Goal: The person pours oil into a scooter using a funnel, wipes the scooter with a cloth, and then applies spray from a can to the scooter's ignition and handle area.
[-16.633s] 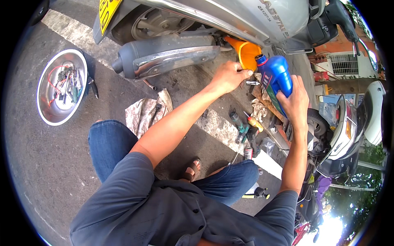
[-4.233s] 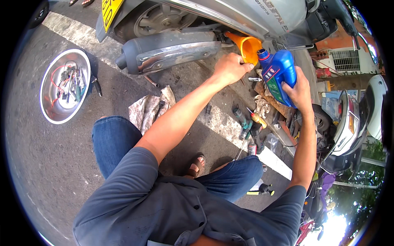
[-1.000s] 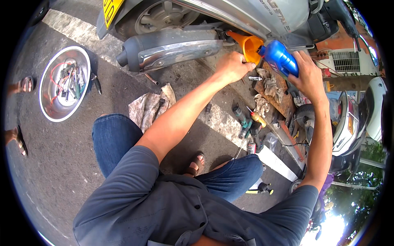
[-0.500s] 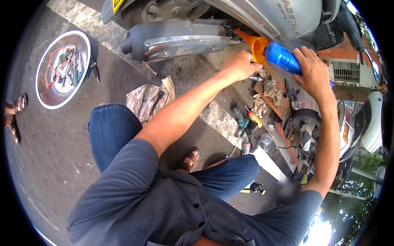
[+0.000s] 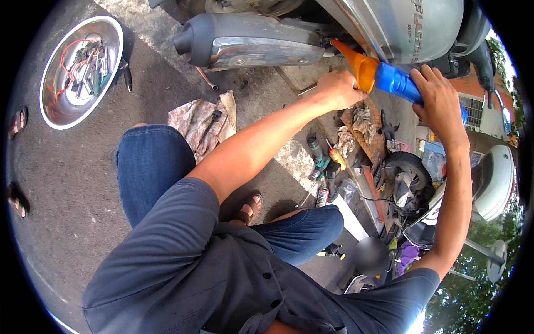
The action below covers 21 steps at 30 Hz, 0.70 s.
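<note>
My left hand (image 5: 339, 91) grips the orange funnel (image 5: 364, 72), whose narrow spout points up-left into the engine area of a silver scooter (image 5: 411, 28). My right hand (image 5: 434, 97) is wrapped round a blue plastic bottle (image 5: 397, 83), tipped nearly level with its mouth end at the funnel. The bottle's opening and any liquid are hidden. Left of the funnel is the scooter's exhaust muffler (image 5: 261, 50). Under my hands lie crumpled rags (image 5: 361, 125) on brown cardboard (image 5: 356, 142).
A steel bowl of tools (image 5: 50, 94) is at upper left. A stained cloth (image 5: 200, 119), drill (image 5: 319, 158), oil can (image 5: 336, 158) and spray can (image 5: 322, 196) lie near my legs. Another person's sandalled feet (image 5: 18, 123) are at the left edge. More scooters (image 5: 489, 183) stand right.
The bottle has tipped from slanted to nearly level, and both hands sit further right in view. The scene has shifted as my head moved. Another person's feet have appeared at the left.
</note>
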### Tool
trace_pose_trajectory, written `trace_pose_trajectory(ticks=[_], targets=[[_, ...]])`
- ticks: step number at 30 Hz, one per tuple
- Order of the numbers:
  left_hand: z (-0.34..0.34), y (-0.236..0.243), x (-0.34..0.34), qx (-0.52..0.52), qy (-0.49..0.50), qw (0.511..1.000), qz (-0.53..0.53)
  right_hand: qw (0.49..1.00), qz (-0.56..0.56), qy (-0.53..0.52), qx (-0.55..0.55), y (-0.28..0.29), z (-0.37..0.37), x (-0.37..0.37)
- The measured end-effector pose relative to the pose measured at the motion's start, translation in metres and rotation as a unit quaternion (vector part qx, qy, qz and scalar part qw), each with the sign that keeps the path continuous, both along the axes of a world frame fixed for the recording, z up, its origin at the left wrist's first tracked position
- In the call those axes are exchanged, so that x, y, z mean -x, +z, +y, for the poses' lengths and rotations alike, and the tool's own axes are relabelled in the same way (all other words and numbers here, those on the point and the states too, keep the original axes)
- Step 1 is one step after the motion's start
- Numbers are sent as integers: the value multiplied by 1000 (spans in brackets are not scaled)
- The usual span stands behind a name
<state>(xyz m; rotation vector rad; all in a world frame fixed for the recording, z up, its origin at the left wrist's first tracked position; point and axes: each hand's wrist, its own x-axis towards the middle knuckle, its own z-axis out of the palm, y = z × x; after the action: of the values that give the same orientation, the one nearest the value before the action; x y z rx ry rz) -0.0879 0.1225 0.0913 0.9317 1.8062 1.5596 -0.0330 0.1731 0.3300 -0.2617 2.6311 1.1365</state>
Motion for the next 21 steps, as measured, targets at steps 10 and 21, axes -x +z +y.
trace_pose_trajectory(ticks=[10,21], targets=[[1,0,0,15,-3,1000,7,1000,-19,-16,-13,5,-10,6],[3,-3,0,-5,-1,1000,19,1000,-19,-12,-21,5,-11,6]])
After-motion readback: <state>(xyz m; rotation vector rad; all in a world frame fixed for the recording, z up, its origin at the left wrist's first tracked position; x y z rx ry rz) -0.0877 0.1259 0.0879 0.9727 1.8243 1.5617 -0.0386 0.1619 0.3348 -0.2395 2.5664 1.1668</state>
